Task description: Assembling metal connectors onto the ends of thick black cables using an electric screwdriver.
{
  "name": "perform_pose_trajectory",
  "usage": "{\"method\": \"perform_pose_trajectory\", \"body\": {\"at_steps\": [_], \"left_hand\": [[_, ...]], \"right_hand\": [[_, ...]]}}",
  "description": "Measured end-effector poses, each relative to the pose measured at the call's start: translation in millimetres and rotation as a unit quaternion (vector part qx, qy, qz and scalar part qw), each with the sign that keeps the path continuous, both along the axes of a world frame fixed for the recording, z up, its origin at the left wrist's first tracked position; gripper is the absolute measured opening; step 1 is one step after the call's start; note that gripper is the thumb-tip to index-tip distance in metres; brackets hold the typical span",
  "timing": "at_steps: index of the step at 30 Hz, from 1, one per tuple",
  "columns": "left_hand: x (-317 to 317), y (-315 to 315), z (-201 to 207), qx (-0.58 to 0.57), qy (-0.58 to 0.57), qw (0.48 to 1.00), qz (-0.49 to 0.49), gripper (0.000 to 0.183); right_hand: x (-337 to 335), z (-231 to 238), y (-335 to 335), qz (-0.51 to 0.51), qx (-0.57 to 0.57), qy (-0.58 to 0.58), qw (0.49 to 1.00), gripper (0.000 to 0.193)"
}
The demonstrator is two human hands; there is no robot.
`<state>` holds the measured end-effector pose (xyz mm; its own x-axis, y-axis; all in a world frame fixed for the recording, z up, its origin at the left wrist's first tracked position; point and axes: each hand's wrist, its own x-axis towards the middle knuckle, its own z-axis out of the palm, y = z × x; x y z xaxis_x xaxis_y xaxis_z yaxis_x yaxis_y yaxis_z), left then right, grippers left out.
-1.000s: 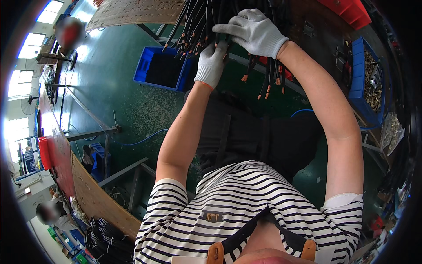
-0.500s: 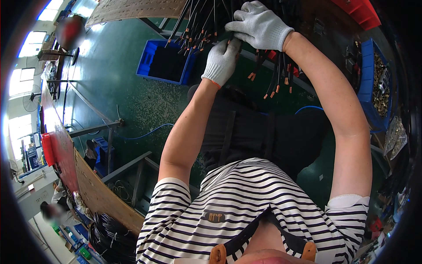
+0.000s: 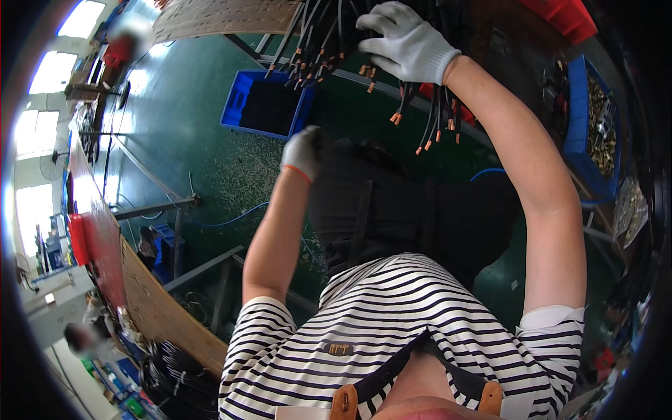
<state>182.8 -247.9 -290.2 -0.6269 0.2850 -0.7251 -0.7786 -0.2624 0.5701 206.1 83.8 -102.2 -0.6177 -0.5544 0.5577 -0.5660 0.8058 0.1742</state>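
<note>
My right hand (image 3: 406, 43), in a pale grey knit glove, lies over a hanging bunch of black cables (image 3: 318, 42) at the top. Its fingers are apart and stretched to the left across the cables. Bare copper-coloured ends (image 3: 396, 119) show at the cables' lower tips. My left hand (image 3: 305, 150), gloved with an orange cuff edge, is away from the cables, in front of my black apron (image 3: 413, 217). Its darkened fingers look curled in and are somewhat blurred; anything inside them is hidden. Just beyond it stands a blue crate (image 3: 231, 105) with black contents.
A blue bin (image 3: 575, 133) of small brass-coloured parts stands at the right, near a red bin (image 3: 560, 17). Metal frame bars (image 3: 157, 208) and a wooden board (image 3: 164, 294) are at the left. Coiled black cable (image 3: 178, 378) lies lower left. Other people are farther off.
My left hand has left the cables and moved down and left toward my apron. The right hand stays at the bunch, shifted slightly, its fingers more apart.
</note>
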Motion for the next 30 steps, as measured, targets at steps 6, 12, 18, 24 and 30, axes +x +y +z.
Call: {"method": "perform_pose_trajectory", "body": {"at_steps": [6,12,18,24,30], "left_hand": [[-100.9,-62.3,58.7,-0.254,0.293,0.921,0.040,0.052],[-27.0,8.9,145.5,-0.359,0.603,0.711,0.037,0.047],[-22.4,99.3,203.1,-0.542,0.643,0.512,-0.175,0.045],[-30.3,93.1,154.5,-0.487,0.645,0.553,-0.199,0.027],[1.8,111.8,188.3,-0.529,0.564,0.574,-0.270,0.041]], "right_hand": [[0.9,-12.1,7.4,0.009,-0.022,0.023,0.999,0.020],[-25.8,1.4,-18.5,-0.075,-0.055,-0.058,0.994,0.044],[-51.6,55.2,-16.5,-0.153,0.113,-0.139,0.972,0.061],[-48.1,38.1,-28.8,-0.115,0.119,-0.162,0.973,0.036],[-32.2,23.2,-5.1,-0.005,0.001,-0.086,0.996,0.030]]}}
